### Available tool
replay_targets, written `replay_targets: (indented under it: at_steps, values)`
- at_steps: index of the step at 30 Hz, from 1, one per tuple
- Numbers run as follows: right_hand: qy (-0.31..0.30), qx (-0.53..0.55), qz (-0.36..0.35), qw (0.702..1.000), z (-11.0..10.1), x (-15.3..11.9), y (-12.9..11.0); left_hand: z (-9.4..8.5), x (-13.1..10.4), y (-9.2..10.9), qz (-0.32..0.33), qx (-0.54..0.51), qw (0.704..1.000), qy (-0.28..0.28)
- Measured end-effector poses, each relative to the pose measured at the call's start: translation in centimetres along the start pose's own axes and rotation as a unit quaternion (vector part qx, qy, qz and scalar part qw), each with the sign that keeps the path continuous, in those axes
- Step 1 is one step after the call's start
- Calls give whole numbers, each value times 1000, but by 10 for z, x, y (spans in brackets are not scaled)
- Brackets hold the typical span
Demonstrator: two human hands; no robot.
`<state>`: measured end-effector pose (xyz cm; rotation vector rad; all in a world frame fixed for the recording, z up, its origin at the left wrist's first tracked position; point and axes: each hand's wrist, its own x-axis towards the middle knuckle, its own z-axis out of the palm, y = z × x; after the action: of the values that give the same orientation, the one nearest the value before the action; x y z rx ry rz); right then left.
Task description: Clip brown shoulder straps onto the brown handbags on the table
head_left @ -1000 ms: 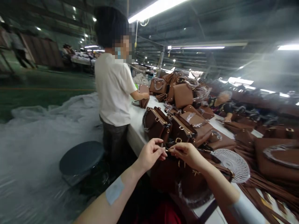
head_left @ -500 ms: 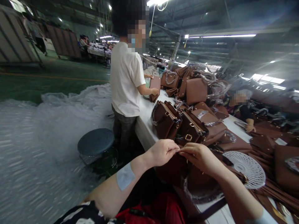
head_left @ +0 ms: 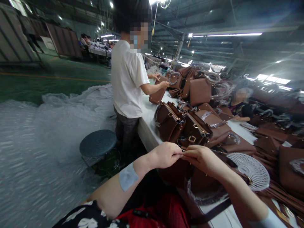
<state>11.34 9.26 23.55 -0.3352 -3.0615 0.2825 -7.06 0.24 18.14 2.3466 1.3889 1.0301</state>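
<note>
Both of my hands meet at the top edge of a brown handbag point(head_left: 206, 188), which stands close in front of me. My left hand point(head_left: 165, 155) is closed, thumb and fingers pinched at that edge. From the other side my right hand point(head_left: 201, 158) pinches the same spot, its fingertips touching those of the left. The exact part of the bag between the fingertips is hidden. Clear plastic wraps the bag's handle point(head_left: 201, 201). Just beyond my hands stand two more brown handbags, one with its gold zipper point(head_left: 174, 114) showing, the other with a gold buckle point(head_left: 192, 138).
A white plastic basket point(head_left: 251, 171) lies right of my right hand. Brown bags point(head_left: 200, 91) are heaped along the white table point(head_left: 150, 133). A co-worker point(head_left: 129, 79) stands ahead, holding a brown bag point(head_left: 158, 91). At left are a round stool point(head_left: 98, 143) and plastic sheeting point(head_left: 59, 136).
My hands stay pinched at almost the same place. The co-worker's brown bag has swung over and tilted. The person at the right has drawn an arm back.
</note>
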Motion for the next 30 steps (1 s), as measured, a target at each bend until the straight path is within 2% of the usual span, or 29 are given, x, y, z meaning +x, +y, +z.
replay_targets:
  at_steps: [4, 11, 17, 20, 22, 24, 25, 27, 28, 29, 30]
  values:
    - [-11, -28, -6, 1000, 0, 2, -1, 4, 3, -1, -18, 15, 1000, 1]
    - [-27, -49, -13, 998, -6, 8, -3, 11, 3, -3, -21, -19, 999, 19]
    - [-24, -70, 24, 997, -4, 13, -7, 10, 5, -3, -45, -60, 997, 34]
    - [27, -53, 32, 998, -5, 2, -10, 8, 2, 1, -58, -74, 995, 39]
    - [128, -37, 51, 990, -9, -20, -9, 8, -7, 2, -73, -81, 990, 84]
    - [285, -27, 122, 950, -10, -55, -2, 11, -20, -2, -105, -80, 977, 169]
    - [371, -23, 177, 911, -7, -76, 4, 12, -27, -6, -126, -78, 966, 211]
    - [515, -23, 293, 805, 10, -120, 21, 18, -40, -16, -163, -89, 945, 269]
    - [548, -20, 349, 760, 23, -140, 30, 21, -44, -21, -179, -101, 937, 282]
    - [543, -4, 399, 739, 40, -158, 38, 24, -47, -25, -192, -115, 931, 290]
    - [510, 23, 441, 738, 58, -172, 45, 27, -49, -28, -201, -127, 926, 294]
